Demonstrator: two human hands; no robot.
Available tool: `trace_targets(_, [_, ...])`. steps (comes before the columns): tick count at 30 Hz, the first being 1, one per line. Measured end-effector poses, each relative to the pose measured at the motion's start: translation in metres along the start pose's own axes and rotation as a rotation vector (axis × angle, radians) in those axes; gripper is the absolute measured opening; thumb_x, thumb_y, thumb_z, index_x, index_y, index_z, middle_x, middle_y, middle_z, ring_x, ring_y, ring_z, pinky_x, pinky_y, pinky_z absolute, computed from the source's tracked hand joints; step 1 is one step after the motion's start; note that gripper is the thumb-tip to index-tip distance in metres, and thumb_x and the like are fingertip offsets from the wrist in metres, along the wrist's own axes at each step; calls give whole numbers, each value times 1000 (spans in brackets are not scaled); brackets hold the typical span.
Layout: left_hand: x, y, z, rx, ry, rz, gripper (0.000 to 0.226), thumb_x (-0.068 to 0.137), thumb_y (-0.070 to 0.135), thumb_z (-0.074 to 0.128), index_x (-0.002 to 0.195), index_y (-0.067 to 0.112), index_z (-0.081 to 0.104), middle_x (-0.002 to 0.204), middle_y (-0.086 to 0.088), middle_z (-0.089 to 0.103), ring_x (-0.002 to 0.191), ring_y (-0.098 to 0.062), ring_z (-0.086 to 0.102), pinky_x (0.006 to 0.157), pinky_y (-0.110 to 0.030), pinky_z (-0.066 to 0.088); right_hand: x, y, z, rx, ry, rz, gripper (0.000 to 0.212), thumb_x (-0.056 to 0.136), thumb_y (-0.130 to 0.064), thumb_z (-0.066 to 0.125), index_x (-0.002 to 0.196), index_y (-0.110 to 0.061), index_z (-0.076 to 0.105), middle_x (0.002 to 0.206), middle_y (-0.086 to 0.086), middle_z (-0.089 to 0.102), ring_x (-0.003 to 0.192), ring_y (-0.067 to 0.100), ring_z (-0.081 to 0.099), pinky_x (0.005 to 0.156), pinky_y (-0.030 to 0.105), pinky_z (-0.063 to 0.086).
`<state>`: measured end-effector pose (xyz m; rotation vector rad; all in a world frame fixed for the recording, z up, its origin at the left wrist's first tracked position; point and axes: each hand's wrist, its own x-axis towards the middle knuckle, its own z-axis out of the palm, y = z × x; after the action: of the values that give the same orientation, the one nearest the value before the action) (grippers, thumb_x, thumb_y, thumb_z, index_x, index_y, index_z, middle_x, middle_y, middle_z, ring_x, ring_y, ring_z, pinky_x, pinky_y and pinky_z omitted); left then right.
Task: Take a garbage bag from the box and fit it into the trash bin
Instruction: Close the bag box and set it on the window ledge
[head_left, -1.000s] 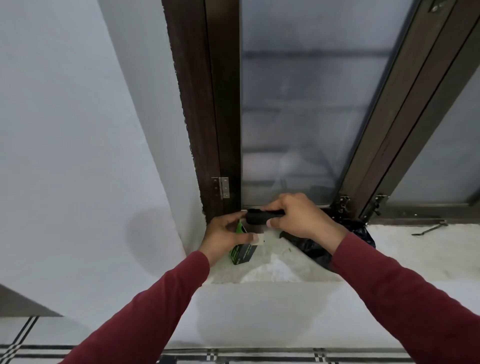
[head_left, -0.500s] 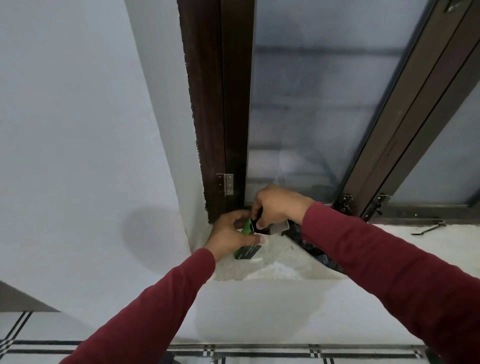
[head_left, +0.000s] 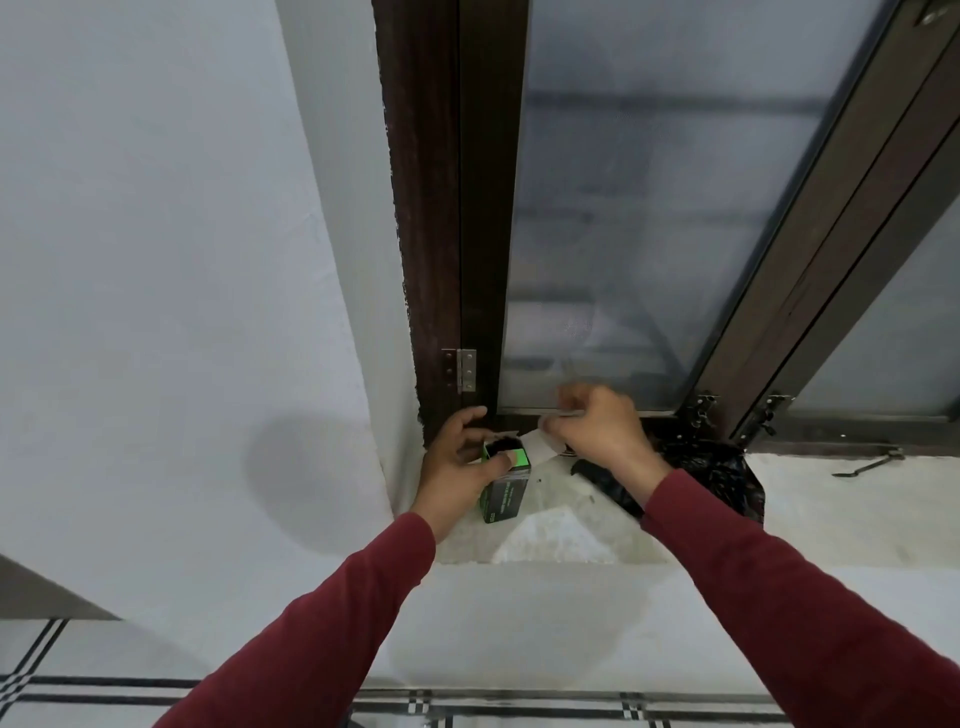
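A small green and black box stands upright on the stone window sill, in the left corner by the wall. My left hand grips it around the top, thumb on the green front. The box's top is open and something black shows inside. My right hand pinches the box's white flap, held out to the right of the opening. A loose black garbage bag lies crumpled on the sill behind my right wrist, partly hidden by my forearm. No trash bin is in view.
A dark wooden window frame with frosted glass rises right behind the box. Metal latches sit at the frame's base and a hook lies on the sill to the right. A white wall is on the left, tiled floor below.
A second ago my right hand held a black roll above the box. It brought the roll down to the box opening and now pinches the white flap instead. My left hand stays on the box.
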<state>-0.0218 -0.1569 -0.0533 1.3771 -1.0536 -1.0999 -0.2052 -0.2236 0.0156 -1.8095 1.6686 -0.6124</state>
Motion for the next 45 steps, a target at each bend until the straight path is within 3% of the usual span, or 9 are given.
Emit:
trace_targets(3, [-4,-7,1,17,40,49,28,85,14,82,108,28,72,115,7,73,115,-13,67,98,-33,58,-14,5,18,460,-81,154,27,87,-16,78,112,-24,72,117,5,74,95,16,72,72,31,63])
trace_targets(5, [-7,-12,1,22,47,65,19,86,19,81,102,27,74,116,10,74,117,-13,66,102,-35,56,-18,8,30,522,-15,113,28,86,-14,79,111,-27,73,113,5,75,94,15,73,73,30,64])
trace_targets(8, [-10,-18,-3,90,-2,85,29,84,23,83,109,34,73,126,18,68,121,-3,61,108,-32,51,-24,7,42,431,57,-23,44,84,-26,82,126,-24,69,111,-5,72,96,10,72,83,31,63])
trace_targets(11, [-13,-19,-7,128,-51,103,49,78,18,86,118,40,68,129,21,65,125,1,57,103,-27,51,-34,4,49,347,61,-165,40,82,-23,84,118,-22,66,106,-12,70,93,0,70,79,13,56])
trace_targets(16, [-11,-19,-10,102,-38,102,56,79,9,85,124,34,65,125,15,69,122,-5,62,94,-21,56,-42,11,60,5,161,-428,26,86,-12,76,111,-21,78,117,-3,73,104,12,69,88,23,54])
trace_targets(21, [-11,-15,-11,80,-46,135,69,78,1,84,133,30,54,126,19,65,116,4,63,92,-11,50,-40,14,64,-129,194,-510,28,88,-12,72,115,-19,78,125,0,72,107,18,70,92,28,57])
trace_targets(28, [-8,-15,-10,109,-61,167,64,79,2,84,130,28,56,126,18,65,117,3,62,98,-14,50,-43,15,63,-89,223,-526,28,86,-17,76,114,-18,79,119,-1,74,103,14,71,88,20,53])
trace_targets(37, [-6,-14,-11,119,-71,170,67,79,0,83,132,29,56,128,14,65,119,-1,63,95,-13,50,-34,7,56,-254,193,-682,30,79,-7,80,105,-21,82,113,-3,76,100,23,72,82,37,62])
trace_targets(45, [-7,-13,-13,108,-84,129,72,78,-1,84,133,34,54,129,14,64,120,0,62,92,-13,51,-28,9,57,-368,114,-769,35,73,-5,85,104,-21,82,111,-3,78,92,28,71,72,37,62])
